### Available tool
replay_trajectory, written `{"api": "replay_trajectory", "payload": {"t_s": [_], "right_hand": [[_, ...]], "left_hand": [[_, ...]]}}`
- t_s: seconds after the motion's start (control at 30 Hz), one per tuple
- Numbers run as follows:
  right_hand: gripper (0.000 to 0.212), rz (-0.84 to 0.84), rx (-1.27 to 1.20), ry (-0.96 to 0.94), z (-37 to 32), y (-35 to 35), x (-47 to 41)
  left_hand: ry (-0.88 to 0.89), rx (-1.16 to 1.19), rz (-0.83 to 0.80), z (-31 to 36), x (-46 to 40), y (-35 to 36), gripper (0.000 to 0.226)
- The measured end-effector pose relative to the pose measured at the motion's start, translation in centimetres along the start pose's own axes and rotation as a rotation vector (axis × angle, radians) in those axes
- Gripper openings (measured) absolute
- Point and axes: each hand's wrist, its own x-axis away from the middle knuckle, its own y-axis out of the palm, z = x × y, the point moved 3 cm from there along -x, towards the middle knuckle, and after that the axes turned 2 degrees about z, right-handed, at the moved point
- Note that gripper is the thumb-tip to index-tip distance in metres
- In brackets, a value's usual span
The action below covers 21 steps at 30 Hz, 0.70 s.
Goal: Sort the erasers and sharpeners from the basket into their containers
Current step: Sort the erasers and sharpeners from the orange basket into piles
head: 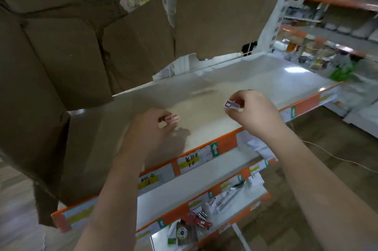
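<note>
Left fingers point(163, 120) pinch pink item point(172, 118), centre frame. Right fingers point(238, 100) curl round boxed item point(230, 105), centre right. Eraser or sharpener: cannot tell. Left hand point(150, 126), right hand point(252, 111) both raised over white shelf point(255, 79), likely carrying pieces across for sorting. Basket, containers out of view. Cardboard boxes point(61, 46) upper left.
</note>
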Motion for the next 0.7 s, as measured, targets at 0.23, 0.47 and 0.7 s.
{"api": "replay_trajectory", "payload": {"t_s": [0.23,0.47,0.7], "right_hand": [[0.012,0.189,0.087,0.186,5.9,-7.1,6.9],[0.012,0.413,0.257,0.514,13.3,-18.4,21.0],[0.014,0.65,0.472,0.958,17.6,-30.5,43.4]], "left_hand": [[0.333,0.046,-0.078,10.2,0.4,3.2,0.019],[0.687,0.196,-0.241,25.5,7.1,10.0,0.017],[1.049,0.348,-0.515,43.0,24.0,17.2,0.02]]}}
